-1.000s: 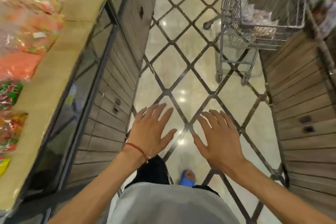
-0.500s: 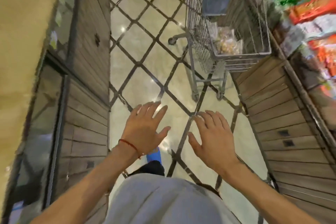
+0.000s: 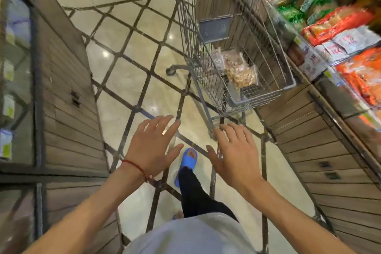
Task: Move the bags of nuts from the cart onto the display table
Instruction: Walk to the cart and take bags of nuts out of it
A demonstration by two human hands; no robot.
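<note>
Open aisle of glossy cream floor with dark diamond lines (image 3: 132, 80) left of grey wire shopping cart (image 3: 266, 51). Wood-slat display table (image 3: 321, 140) tight against cart's right edge. Clear bags of nuts (image 3: 239, 72) inside cart basket. Left hand (image 3: 152, 146) and right hand (image 3: 235, 154) below cart, fingers spread, empty.
</note>
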